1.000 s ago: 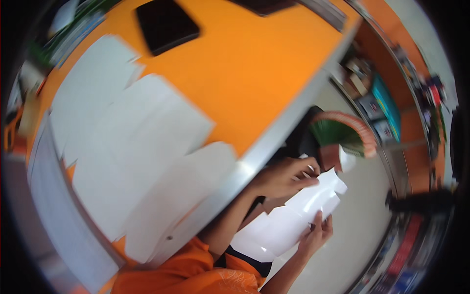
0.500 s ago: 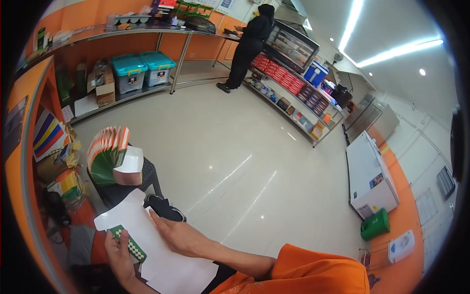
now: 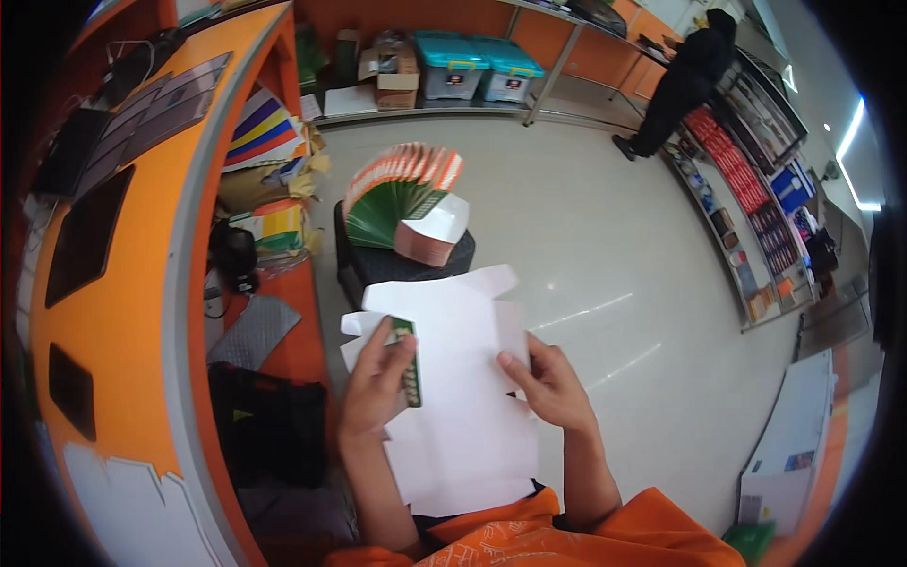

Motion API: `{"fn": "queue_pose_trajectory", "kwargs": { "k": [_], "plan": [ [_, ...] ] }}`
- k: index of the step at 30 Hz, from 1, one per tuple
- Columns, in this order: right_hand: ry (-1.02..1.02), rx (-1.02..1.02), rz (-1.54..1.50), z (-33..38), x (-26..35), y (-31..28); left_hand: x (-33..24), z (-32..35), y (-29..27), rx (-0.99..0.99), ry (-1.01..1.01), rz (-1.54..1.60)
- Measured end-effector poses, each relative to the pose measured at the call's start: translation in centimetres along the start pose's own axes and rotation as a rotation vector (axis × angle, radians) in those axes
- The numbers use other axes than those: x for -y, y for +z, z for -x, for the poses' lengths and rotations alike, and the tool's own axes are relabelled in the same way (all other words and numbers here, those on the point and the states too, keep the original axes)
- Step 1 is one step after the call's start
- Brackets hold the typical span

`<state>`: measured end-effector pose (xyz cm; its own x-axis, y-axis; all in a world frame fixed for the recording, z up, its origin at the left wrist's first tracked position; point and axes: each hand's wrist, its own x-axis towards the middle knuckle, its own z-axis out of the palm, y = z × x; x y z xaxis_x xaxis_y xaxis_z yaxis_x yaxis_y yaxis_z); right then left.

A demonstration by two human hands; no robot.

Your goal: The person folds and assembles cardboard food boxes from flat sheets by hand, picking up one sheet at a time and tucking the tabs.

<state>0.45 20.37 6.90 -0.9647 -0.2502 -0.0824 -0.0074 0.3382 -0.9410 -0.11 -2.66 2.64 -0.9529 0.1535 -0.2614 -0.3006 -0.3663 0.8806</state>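
Observation:
A flat, unfolded cardboard box blank (image 3: 463,378), white on its inner face, lies spread in front of my body. My left hand (image 3: 376,378) grips its left side, thumb pressed on a folded-over flap (image 3: 408,364) that shows a green checked print. On the opposite edge, my right hand (image 3: 553,383) pinches the blank, thumb on top and fingers underneath. Beyond it, a fanned stack of green and orange box blanks (image 3: 387,213) rests on a black stool (image 3: 354,269), beside a pile of blanks with a white top (image 3: 439,227).
An orange counter (image 3: 142,283) with dark tablets runs along my left, its shelves holding papers and bags. Teal-lidded bins (image 3: 449,80) sit on a low shelf ahead. A person in black (image 3: 685,85) stands by a display cabinet (image 3: 761,104). A white chest freezer (image 3: 789,444) is at right.
My view has swung left, bringing the counter in. My right hand has shifted from lying across the blank to gripping its right edge; my left hand stays at the green flap.

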Motion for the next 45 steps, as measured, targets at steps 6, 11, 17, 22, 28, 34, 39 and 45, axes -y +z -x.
{"fn": "queue_pose_trajectory", "kwargs": {
  "k": [6,11,17,22,28,34,39,45],
  "plan": [
    [0.018,-0.298,0.205,-1.4,1.2,2.2,0.8,0.6,-1.5,0.241,0.139,-0.028],
    [0.007,-0.394,0.340,-1.4,0.3,2.0,0.5,0.5,-2.6,0.376,0.038,-0.069],
    [-0.034,-0.437,0.273,-1.4,-0.2,2.1,1.3,0.0,-2.6,0.288,0.006,-0.043],
    [0.144,-0.305,-0.339,-0.1,-1.1,1.3,1.2,-0.6,-2.1,0.218,0.038,-0.023],
    [0.164,-0.081,-0.709,0.0,-0.7,0.5,0.7,0.1,-2.2,0.057,0.105,-0.063],
    [0.089,0.133,-0.710,0.4,-2.8,0.4,1.3,3.0,-3.4,0.093,0.017,0.016],
    [0.181,0.124,-0.729,0.6,-3.2,1.0,2.4,4.3,-3.7,0.073,0.003,0.029],
    [0.101,0.081,-0.563,1.7,-4.1,1.3,3.5,4.5,-5.2,-0.044,0.042,0.035]
  ]
}}
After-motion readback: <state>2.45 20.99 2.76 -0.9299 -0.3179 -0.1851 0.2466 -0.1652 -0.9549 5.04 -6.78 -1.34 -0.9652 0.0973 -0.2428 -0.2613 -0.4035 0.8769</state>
